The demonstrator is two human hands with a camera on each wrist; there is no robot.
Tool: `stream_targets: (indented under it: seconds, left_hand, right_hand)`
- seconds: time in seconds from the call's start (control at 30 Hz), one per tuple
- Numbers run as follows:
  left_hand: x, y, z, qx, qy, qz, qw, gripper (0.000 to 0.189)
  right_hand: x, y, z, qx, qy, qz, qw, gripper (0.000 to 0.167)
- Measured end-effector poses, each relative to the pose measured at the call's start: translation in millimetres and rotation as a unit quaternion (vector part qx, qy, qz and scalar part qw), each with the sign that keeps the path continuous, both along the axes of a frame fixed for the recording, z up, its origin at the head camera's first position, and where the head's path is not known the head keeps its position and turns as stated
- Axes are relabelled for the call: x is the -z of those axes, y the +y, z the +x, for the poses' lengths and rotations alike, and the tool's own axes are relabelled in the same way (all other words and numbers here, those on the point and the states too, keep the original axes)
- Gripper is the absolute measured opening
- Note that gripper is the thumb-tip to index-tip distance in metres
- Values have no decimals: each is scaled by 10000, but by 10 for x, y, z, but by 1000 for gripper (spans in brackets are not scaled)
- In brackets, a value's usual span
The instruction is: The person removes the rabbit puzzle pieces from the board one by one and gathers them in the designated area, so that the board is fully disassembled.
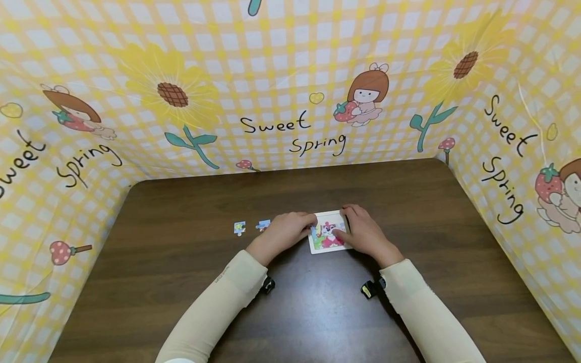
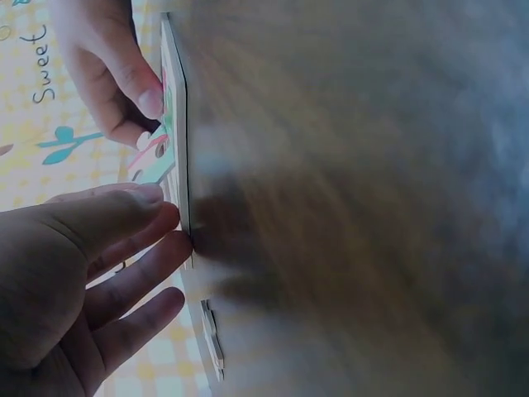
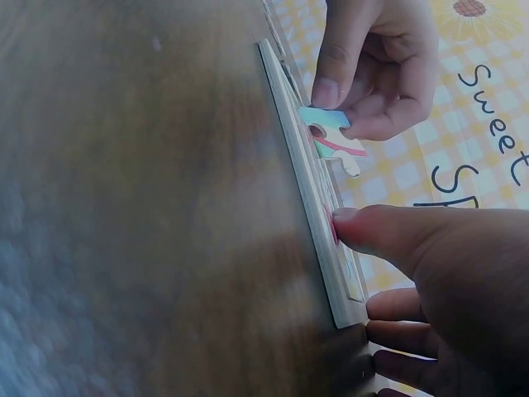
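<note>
A small jigsaw puzzle in a white-rimmed tray [image 1: 321, 250] lies on the table, its picture a cartoon animal in pink. Between thumb and index finger, my left hand [image 1: 288, 229] pinches a puzzle piece [image 3: 337, 132] tilted over the tray's left part. That piece has blue, green and cream areas with a red stripe. At the tray's right side, my right hand [image 1: 366, 236] holds it, the thumb [image 3: 364, 227] on the picture and the other fingers along the outer edge. Part of the picture is hidden under both hands.
Two loose puzzle pieces lie left of the tray: one piece [image 1: 239, 228] farther out, another piece [image 1: 261, 225] partly behind my left hand. The brown wooden table [image 1: 313, 312] is bounded at the back and sides by a yellow checked cloth [image 1: 272, 75].
</note>
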State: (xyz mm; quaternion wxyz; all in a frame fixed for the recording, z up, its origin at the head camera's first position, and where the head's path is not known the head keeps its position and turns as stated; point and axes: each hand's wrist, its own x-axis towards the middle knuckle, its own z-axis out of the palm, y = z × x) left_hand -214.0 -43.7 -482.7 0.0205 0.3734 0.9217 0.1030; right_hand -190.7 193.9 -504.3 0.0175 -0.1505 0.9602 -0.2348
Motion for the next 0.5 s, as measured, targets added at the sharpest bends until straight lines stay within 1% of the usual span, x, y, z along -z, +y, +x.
stream_targets:
  seconds: [0.27,0.5]
  left_hand:
    - [-24,-31,4,53,-93,52,9999,12]
    - [-37,-65,5,69,-53,196,9998,9]
  right_hand:
    - [15,-6,-9,1,-20,17,10000,64]
    - [-5,-2,-7,-15,49,-11,10000,62]
